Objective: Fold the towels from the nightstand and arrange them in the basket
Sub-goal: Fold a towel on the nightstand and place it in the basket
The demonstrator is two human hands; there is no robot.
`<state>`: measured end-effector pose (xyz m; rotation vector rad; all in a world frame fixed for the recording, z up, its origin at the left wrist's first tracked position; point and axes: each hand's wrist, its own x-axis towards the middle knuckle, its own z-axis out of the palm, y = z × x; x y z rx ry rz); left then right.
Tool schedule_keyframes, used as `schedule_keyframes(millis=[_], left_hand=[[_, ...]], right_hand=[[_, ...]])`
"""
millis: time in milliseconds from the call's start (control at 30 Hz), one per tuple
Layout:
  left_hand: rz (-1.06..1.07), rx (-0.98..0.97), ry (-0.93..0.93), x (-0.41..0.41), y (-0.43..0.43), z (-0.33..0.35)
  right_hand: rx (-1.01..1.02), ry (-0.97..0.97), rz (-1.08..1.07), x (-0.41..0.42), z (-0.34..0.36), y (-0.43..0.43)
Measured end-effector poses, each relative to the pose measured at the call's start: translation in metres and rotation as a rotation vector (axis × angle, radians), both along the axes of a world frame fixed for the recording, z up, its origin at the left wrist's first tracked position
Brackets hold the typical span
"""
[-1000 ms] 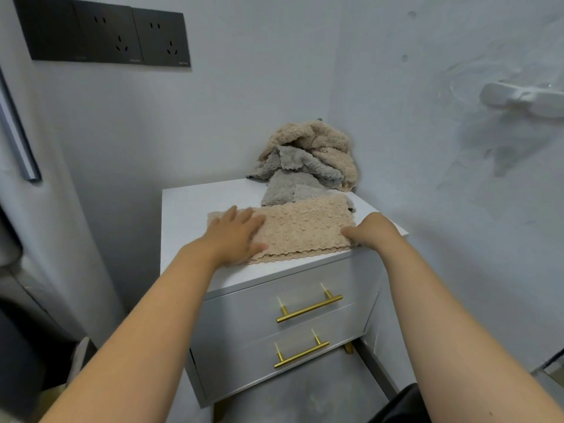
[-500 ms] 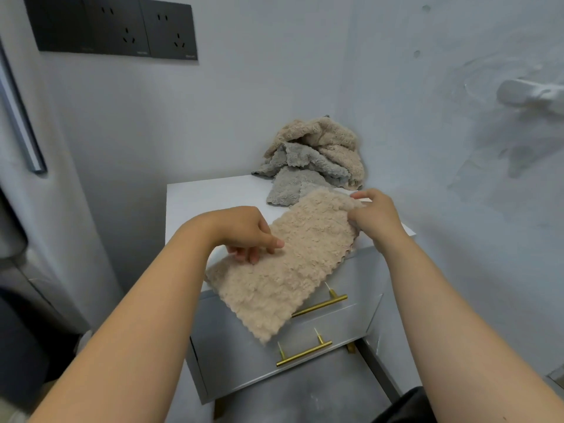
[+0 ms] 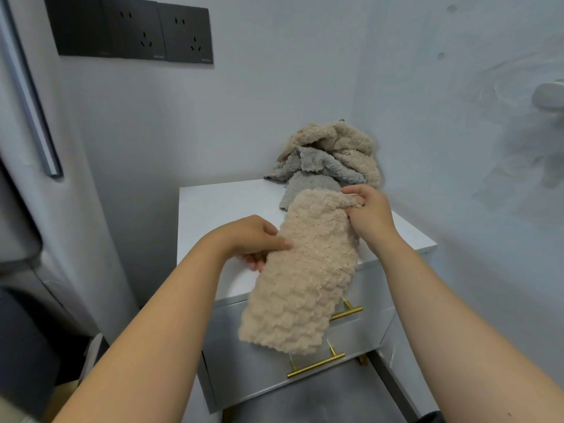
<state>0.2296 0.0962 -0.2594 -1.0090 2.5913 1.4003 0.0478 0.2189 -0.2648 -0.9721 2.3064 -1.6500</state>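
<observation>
Grip check: left hand [image 3: 256, 239] and right hand [image 3: 369, 215] both pinched the fluffy beige cloth towel [image 3: 305, 276]; I reckoned squaring its edges came first.

Our forearms reach forward; our left hand [image 3: 258, 241] pinches the beige towel [image 3: 305, 279] at its left edge, and our right hand [image 3: 370, 216], farther right, grips its top corner.

1 nightstand [image 3: 219, 209], 2 drawers [image 3: 259, 377], 2 gold handles [image 3: 316, 366], 3 black socket plates [image 3: 134, 32] far left on the wall. Towels: 1 beige towel [image 3: 305, 270] near, plus 1 far-right pile [image 3: 332, 154] mixing beige and grey. Can't tell the count inside the pile.
</observation>
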Motion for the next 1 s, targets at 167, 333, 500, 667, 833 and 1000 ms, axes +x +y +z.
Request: schedule_keyframes(millis=[167,333,500,667,833,1000], left_hand=[[0.227,-0.01,0.256,-0.009,-0.014,-0.012],[0.264,0.288,0.345,-0.009,-0.026,-0.019],[0.3,0.323,0.372,0.0,-0.041,-0.012],[0.394,0.063,0.28,0.004,-0.056,-0.01],[0.474,-0.17,0.293,0.0,-0.058,-0.017],[0.576,-0.305,0.48,0.0,-0.059,-0.024]], right_hand=[[-0.002,-0.096,0.19,0.009,0.006,-0.014],[-0.056,-0.276,0.393,0.015,0.016,-0.023],[0.154,-0.041,0.288,0.013,0.021,-0.031],[0.308,0.185,0.135,0.023,0.01,-0.048],[0.207,0.193,0.037,0.03,0.003,-0.059],[0.046,0.207,0.024,0.035,0.003,-0.06]])
